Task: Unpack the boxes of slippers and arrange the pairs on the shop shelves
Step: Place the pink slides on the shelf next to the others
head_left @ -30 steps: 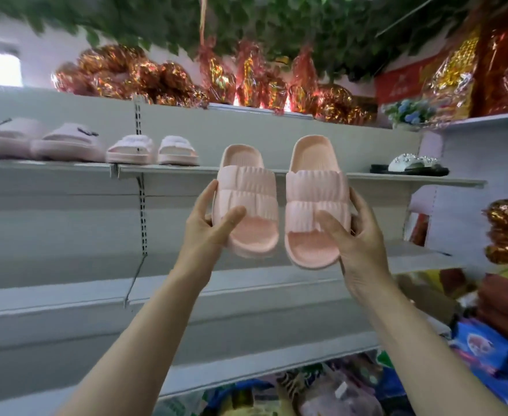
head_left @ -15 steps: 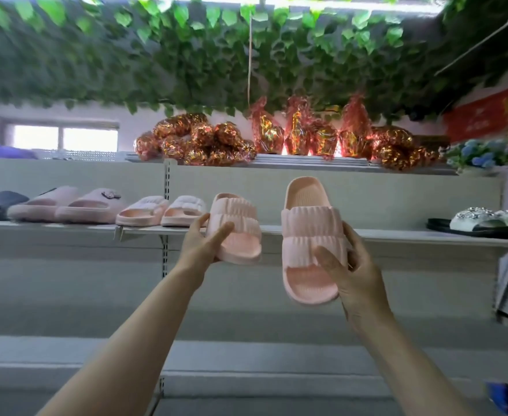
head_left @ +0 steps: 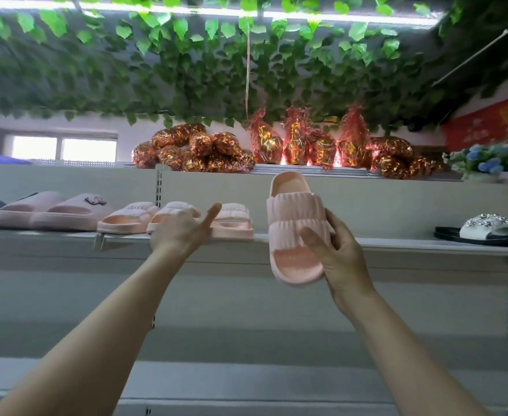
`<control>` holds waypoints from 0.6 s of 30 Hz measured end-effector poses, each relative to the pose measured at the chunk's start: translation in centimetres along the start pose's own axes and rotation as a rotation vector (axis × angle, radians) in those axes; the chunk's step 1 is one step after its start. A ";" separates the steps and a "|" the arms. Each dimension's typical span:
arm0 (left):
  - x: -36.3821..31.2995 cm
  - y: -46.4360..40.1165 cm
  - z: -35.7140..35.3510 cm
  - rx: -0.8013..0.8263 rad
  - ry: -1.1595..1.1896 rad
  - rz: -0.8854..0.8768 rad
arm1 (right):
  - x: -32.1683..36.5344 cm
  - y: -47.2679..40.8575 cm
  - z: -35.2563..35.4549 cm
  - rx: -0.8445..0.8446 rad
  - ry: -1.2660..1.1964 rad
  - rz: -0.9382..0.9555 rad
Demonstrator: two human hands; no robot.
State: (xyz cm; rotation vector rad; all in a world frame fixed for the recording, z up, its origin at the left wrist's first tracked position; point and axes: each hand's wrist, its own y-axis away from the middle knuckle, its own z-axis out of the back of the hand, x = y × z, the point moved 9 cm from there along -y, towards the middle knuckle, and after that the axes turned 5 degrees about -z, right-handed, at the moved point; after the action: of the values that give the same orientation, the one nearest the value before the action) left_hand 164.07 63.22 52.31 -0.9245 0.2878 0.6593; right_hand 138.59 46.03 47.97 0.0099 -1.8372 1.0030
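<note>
Holding second pink slipper in right hand grip; left hand wide open beside shelved slipper – risk nudging it off shelf edge

Both arms raised; left hand open, thumb out; right hand curled, apparently gripping.

On the shelf the left part is full: two big pink slippers, then a smaller pink pair, then one slipper just behind my left hand. To the right of it the shelf board is bare up to the black sandals with white tops at the far right. My right hand holds a slipper in front of this gap. Above, foil-wrapped bundles fill the top board.
</note>
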 end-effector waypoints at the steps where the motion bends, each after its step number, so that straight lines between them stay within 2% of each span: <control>1: -0.7 0.1 0.7 -0.050 -0.103 -0.045 | -0.1 -0.4 -0.1 -0.004 0.002 -0.004; 4: -3.9 1.5 1.5 -0.123 -0.133 -0.229 | -0.1 -1.8 -0.2 -0.042 0.075 0.010; 7: -6.4 3.1 0.6 -0.048 -0.049 -0.381 | -0.9 -4.4 -0.3 -0.075 0.214 -0.028; 12: -7.3 3.9 -1.7 0.074 -0.137 -0.431 | -1.2 -8.5 -1.2 -0.099 0.470 -0.090; 18: -6.7 4.3 -2.4 0.042 -0.225 -0.476 | -1.3 -10.1 -2.5 -0.078 0.801 -0.124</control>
State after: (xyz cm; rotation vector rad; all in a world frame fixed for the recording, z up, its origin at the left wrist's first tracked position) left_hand 156.29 60.50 51.47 -0.8294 -0.1193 0.3100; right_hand 145.33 40.48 53.68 -0.2829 -1.1195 0.6985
